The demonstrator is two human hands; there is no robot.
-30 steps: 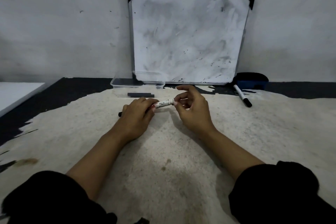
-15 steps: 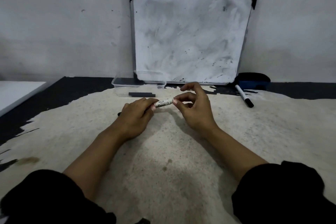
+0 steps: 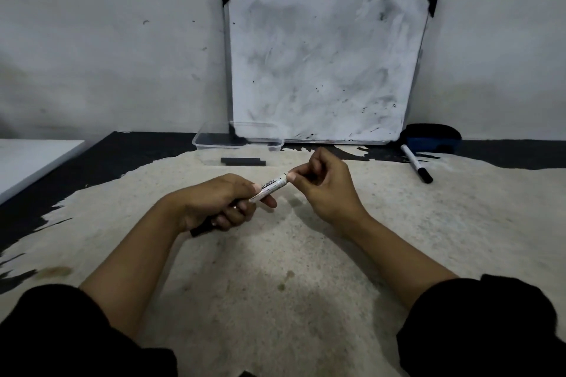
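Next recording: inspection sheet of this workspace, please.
Surface: worn beige tabletop, black at its edges, stained.
Job's things: white marker with a black end, held between both hands.
Clutter: second white marker with black cap, two black bars, clear plastic tub, blue-and-black eraser.
Grippers: left hand grips the marker's barrel; right hand pinches its far end.
Cables: nothing seen.
Surroundings: smeared whiteboard leaning on a grey wall; white panel at left.

Worn black surface (image 3: 306, 300), scuffed pale across the middle, bearing a clear plastic tub (image 3: 237, 145), black sticks (image 3: 243, 161) just before it, a smeared whiteboard (image 3: 321, 64) propped behind, and a white marker (image 3: 416, 164) near a blue eraser (image 3: 432, 139) at right.
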